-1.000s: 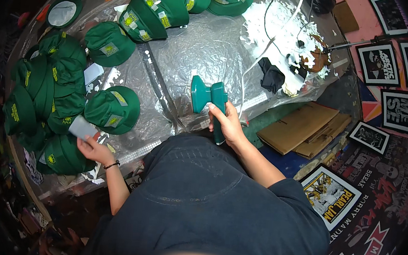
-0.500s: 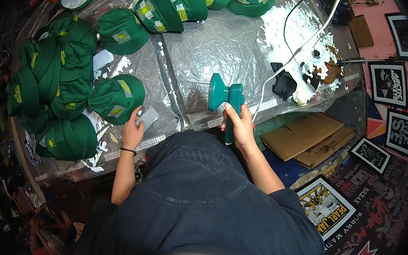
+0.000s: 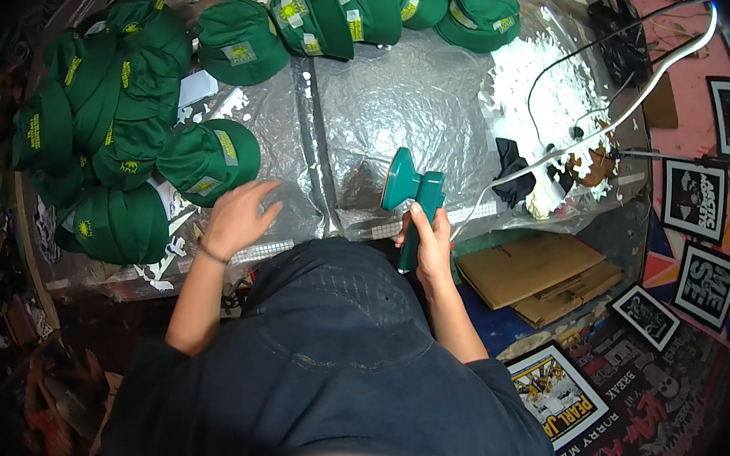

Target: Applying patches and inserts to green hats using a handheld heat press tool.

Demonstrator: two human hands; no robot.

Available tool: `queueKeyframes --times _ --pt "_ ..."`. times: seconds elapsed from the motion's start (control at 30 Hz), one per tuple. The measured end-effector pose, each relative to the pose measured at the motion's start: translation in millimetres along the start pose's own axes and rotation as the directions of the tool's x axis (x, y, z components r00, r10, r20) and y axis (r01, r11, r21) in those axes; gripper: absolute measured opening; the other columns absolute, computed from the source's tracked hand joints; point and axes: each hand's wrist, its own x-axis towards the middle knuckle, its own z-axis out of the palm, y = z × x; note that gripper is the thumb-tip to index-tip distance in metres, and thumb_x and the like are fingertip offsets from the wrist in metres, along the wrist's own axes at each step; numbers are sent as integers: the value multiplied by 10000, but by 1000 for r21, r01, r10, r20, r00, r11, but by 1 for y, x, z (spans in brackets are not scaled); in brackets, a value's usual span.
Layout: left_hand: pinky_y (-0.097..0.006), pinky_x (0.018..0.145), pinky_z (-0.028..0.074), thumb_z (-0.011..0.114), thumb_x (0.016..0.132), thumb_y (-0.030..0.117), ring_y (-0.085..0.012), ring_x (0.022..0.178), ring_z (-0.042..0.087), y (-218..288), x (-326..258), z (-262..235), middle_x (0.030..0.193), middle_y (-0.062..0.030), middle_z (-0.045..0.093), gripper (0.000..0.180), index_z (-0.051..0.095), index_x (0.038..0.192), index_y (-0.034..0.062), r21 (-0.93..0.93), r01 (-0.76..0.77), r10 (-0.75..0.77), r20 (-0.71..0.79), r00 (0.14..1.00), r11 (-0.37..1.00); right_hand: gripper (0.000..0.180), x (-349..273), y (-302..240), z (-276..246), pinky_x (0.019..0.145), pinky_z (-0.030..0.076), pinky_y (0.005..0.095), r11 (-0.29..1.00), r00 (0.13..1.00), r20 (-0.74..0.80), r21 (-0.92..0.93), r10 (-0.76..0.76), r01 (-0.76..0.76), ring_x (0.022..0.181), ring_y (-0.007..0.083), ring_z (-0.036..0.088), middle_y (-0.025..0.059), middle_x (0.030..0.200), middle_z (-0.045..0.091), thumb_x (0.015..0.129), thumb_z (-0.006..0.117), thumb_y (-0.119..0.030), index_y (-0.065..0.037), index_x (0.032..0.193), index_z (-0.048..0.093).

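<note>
The widest open stretch is the crinkled silver foil sheet (image 3: 411,102) covering the worktable's middle, from centre toward twelve o'clock. At nine to eleven o'clock a crowded pile of green caps with yellow patches (image 3: 105,118) blocks the way; a second row of green caps (image 3: 376,3) lines the twelve o'clock edge. The left hand (image 3: 240,213) hovers over foil just beside the nearest cap. The right hand (image 3: 428,247) grips a teal handheld iron (image 3: 411,193); its white cord (image 3: 617,120) crosses toward two o'clock, over white paper scraps (image 3: 550,97).
</note>
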Motion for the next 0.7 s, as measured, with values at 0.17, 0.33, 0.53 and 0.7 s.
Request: queueKeyframes --times 0.17,0.33,0.53,0.7 --pt "-453 982 457 648 851 156 -338 1188 552 29 132 -6 1245 -129 612 366 640 1212 91 216 -356 396 -180 901 909 257 3 3 0 543 496 281 995 997 -23 -77 -67 65 575 128 567 39 766 572 954 652 -227 -41 1080 526" --pt "-543 1173 244 594 851 121 -287 1290 480 34 252 -4 1290 -75 578 368 646 1216 131 685 -363 644 -202 738 631 397 13 9 -20 748 482 368 805 923 -139 -547 -358 230 773 218 599 101 848 631 854 748 -241 -7 1118 566" --pt "-502 1123 281 531 897 180 -192 1093 567 34 291 -18 1059 -10 644 205 695 1014 141 897 -394 547 230 805 202 434 8 -17 -39 717 493 359 665 841 -157 -692 -518 281 724 225 620 121 822 646 829 763 -227 8 1133 562" --pt "-342 854 371 547 902 236 -160 937 612 18 305 -25 901 42 699 219 757 850 205 900 -431 386 421 821 -66 419 8 -15 -42 722 493 356 665 833 -152 -684 -532 300 732 218 621 120 827 648 833 763 -218 10 1124 565"
